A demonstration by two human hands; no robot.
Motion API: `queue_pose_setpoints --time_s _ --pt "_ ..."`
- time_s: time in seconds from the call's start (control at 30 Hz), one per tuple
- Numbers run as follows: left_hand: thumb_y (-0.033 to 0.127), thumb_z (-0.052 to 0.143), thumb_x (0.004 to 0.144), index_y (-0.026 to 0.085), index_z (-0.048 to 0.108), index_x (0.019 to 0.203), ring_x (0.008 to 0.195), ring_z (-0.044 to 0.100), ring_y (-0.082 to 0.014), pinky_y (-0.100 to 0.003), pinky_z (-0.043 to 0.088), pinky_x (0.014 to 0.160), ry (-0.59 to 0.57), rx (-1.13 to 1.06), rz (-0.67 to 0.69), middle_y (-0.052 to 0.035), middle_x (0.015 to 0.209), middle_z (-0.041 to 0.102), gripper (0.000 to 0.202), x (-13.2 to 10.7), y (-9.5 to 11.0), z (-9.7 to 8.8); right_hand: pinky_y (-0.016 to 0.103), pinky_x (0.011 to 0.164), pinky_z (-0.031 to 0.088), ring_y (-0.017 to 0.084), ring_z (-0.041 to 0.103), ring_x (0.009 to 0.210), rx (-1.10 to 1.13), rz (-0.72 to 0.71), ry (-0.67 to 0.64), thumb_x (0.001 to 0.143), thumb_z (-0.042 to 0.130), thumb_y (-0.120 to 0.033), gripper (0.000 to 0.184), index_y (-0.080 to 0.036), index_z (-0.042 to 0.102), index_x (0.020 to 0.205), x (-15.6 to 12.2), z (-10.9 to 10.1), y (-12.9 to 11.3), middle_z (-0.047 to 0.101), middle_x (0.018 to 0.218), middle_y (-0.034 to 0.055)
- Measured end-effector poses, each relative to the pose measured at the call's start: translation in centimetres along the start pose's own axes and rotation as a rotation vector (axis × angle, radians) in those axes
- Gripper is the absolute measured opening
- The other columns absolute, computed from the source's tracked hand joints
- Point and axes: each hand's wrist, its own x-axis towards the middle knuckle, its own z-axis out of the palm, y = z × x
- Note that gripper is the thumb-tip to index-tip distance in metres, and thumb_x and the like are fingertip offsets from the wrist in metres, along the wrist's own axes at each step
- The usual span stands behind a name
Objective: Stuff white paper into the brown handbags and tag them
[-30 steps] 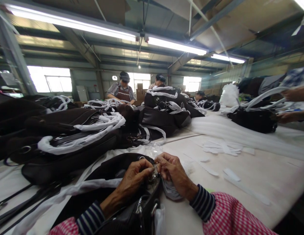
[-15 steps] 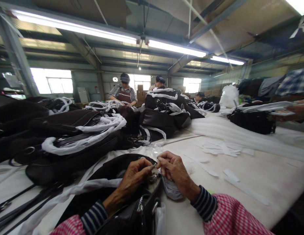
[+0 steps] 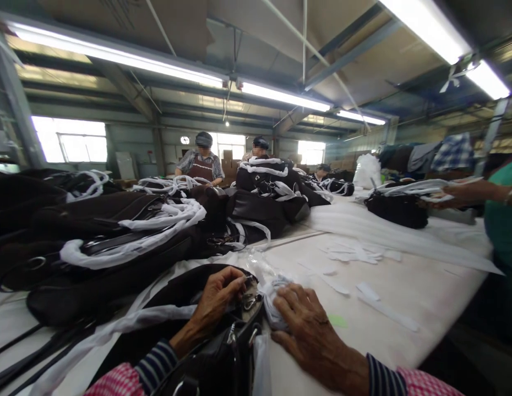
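black bag (image 3: 179, 287) — lying flat | metal clasp (image 3: 250, 301) on its rim | white wrap (image 3: 271, 290) — crumpled beside clasp

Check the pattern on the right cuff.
The cuff is dark with thin pale stripes; head view.

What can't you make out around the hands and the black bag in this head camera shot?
Head view: the metal clasp on the black bag is too small to identify, and the left hand covers part of it; grip or mere touch is unclear.
Head view: the white wad lies mostly under the right hand.
Head view: the bag's near end is cut off by the bottom edge.
Head view: a co-worker is cut off by the right edge.
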Motion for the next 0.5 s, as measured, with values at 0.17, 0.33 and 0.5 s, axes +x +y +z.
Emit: queue_pose_setpoints --time_s 0.17,0.33,0.5 --pt "0.05 0.074 0.082 0.015 0.065 0.083 0.058 0.049 -0.0112 -0.021 0.038 0.054 -0.072 0.088 -0.046 0.0016 0.066 0.058 0.037 -0.3 1.2 -0.2 0.045 0.098 0.035 0.028 0.049 0.112 0.029 0.019 0.06 0.082 0.081 -0.028 0.03 -0.025 0.062 0.105 0.2 1.8 0.4 0.064 0.115 0.0021" --pt "0.052 0.067 0.089 0.023 0.073 0.108 0.099 0.065 -0.0251 -0.032 0.055 0.08 -0.308 0.352 -0.027 -0.0076 0.113 0.07 0.035 -3.1 10.0 -1.8 0.041 0.093 0.034 0.026 0.049 0.105 0.029 -0.004 0.144 0.081 0.08 -0.026 0.024 -0.024 0.061 0.095 0.4 2.2 1.2 0.064 0.105 0.0008" --pt "0.058 0.059 0.094 0.038 0.074 0.118 0.115 0.065 -0.0262 -0.032 0.052 0.102 -0.483 0.676 -0.08 -0.0007 0.124 0.072 0.036 -8.8 16.3 -2.1 0.04 0.089 0.035 0.026 0.05 0.104 -0.037 -0.007 0.063 0.084 0.077 -0.028 0.019 -0.023 0.062 0.095 0.1 1.5 0.8 0.064 0.108 0.0027"
